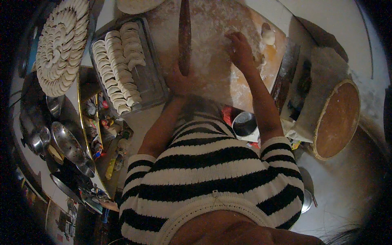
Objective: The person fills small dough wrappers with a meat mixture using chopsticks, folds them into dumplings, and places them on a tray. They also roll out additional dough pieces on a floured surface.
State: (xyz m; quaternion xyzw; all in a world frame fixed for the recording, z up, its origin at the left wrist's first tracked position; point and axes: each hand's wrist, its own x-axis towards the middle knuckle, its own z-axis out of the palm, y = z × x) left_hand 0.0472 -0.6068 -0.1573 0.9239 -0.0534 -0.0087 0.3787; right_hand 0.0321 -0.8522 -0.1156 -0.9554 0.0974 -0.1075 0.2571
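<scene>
A flour-dusted wooden board (211,18) lies before me. Across it points a dark, tapered wooden rolling pin (184,36), its near end over my left hand (179,81). That hand is dim and blurred, so whether its fingers grip the pin is unclear. Over the board's right part is my right hand (241,47), fingers bent, with nothing plainly visible in them. A pale lump of dough (269,37) sits near the right edge, and a smaller bit (263,59) lies nearer me. Left of the board, a clear rectangular tray (150,73) holds rows of folded dumplings (119,67).
A round tray's worth of spiralled dumplings (61,49) stands upper left. Pale round thing (139,4) touches the top rim of view. Metal pans (69,141) crowd the left shelf. At right stands a round container with a brown face (338,121); a metal pot (244,122) is below the board.
</scene>
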